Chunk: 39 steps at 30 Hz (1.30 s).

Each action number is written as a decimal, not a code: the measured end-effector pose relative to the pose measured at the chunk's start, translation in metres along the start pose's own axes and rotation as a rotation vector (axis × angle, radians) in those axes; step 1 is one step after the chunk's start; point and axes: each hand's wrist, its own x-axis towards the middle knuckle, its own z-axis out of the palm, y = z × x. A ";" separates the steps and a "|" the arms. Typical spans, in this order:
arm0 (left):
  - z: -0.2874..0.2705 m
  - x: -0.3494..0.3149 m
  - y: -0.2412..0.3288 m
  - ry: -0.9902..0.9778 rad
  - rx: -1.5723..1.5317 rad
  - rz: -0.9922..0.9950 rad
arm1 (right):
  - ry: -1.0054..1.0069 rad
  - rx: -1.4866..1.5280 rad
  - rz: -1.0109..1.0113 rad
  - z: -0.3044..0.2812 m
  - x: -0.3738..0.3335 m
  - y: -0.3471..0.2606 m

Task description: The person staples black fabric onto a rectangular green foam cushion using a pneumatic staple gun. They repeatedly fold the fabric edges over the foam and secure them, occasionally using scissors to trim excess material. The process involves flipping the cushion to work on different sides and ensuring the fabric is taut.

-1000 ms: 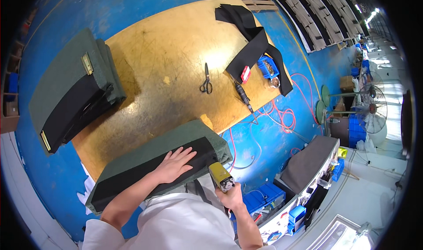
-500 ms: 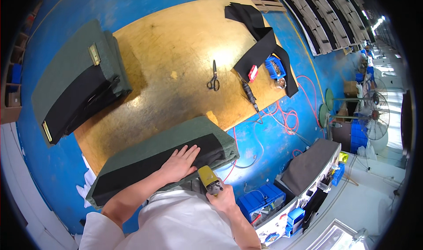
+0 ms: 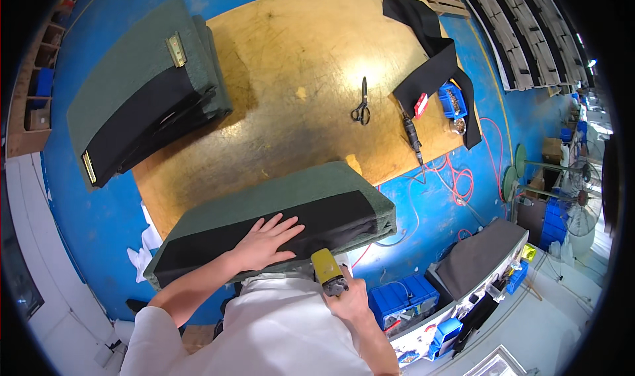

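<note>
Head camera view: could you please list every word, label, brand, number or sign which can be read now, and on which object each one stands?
There is no text that can be read in this view.
Yellow tool in the right hand: no legible marking.
Red-and-white box: any print is too small to read.
Farther background: too small or blurred to tell.

Lettering, labels, numbers and signs: we list none legible, neither on the yellow tool (image 3: 325, 265) nor on the red-and-white box (image 3: 421, 106) (too small here for us to decipher any print).
</note>
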 end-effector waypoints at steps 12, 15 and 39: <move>0.003 -0.002 0.001 0.050 0.104 0.051 | -0.098 -0.087 0.023 0.021 -0.003 -0.014; 0.003 -0.006 -0.001 0.085 0.102 0.067 | -0.097 0.050 0.132 -0.002 -0.008 -0.019; 0.049 0.005 0.067 0.107 0.137 -0.587 | -0.048 -0.454 0.289 -0.121 0.370 0.397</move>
